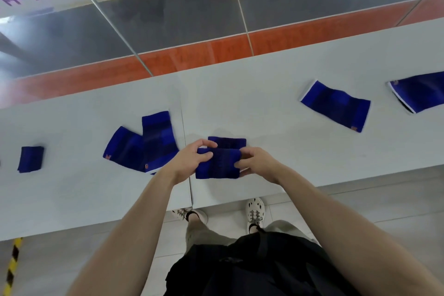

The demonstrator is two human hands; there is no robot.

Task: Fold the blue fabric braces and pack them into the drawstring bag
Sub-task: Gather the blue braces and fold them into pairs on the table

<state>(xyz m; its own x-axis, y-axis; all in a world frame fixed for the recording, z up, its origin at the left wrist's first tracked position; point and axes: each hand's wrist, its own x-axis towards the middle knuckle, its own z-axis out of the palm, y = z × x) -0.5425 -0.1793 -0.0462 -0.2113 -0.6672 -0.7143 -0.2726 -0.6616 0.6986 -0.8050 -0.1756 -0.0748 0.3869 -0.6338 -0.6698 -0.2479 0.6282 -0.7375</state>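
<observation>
At frame centre, over the long white table (264,108), the half-folded blue knitted fabric brace (217,163) is pinched at its left edge by the left hand (189,158) and at its right edge by the right hand (258,163), fingers curled. It looks light, soft and stretchy, so gripping both edges should hold the fold.

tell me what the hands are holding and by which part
Both hold the same blue brace. The left hand grips its left end, and the right hand pinches its right end.
</observation>
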